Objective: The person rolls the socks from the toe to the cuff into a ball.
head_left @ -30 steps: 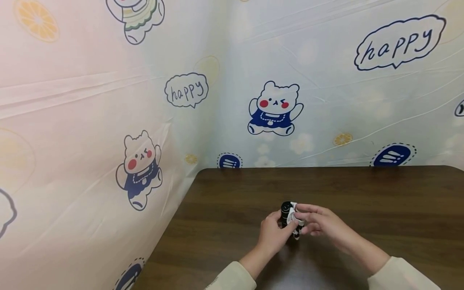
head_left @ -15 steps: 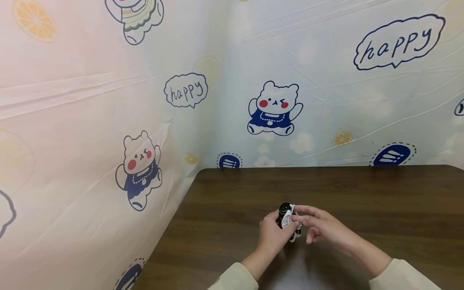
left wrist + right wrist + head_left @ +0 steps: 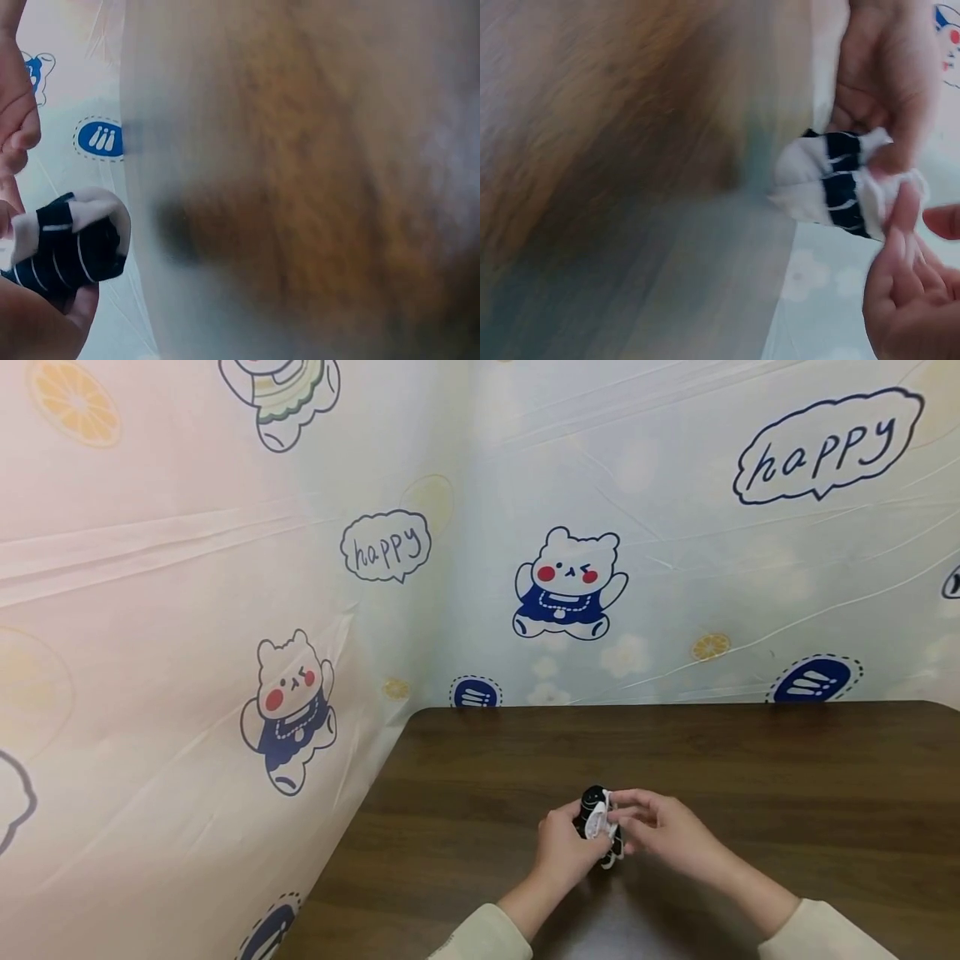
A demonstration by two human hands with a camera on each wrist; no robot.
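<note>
A rolled bundle of black-and-white striped socks [image 3: 597, 821] is held above the table between both hands. My left hand [image 3: 566, 847] grips it from the left, thumb in front. From the right, my right hand [image 3: 671, 835] has its fingertips at the white cuff. In the left wrist view the socks [image 3: 79, 240] show a dark rolled end with thin white lines and a white band. The right wrist view shows the white end of the socks [image 3: 802, 176], with a right finger bent at the cuff. Part of the bundle is hidden behind the fingers.
A dark brown wooden table [image 3: 450, 827] lies beneath the hands. Behind it and on the left hangs a pale curtain [image 3: 420, 635] printed with bears, orange slices and the word happy, close to the table's back and left edges.
The sock bundle has dipped slightly and tilted. My right fingers lifted partly away from it, then closed back in at the white cuff, more bent. The left hand keeps its grip.
</note>
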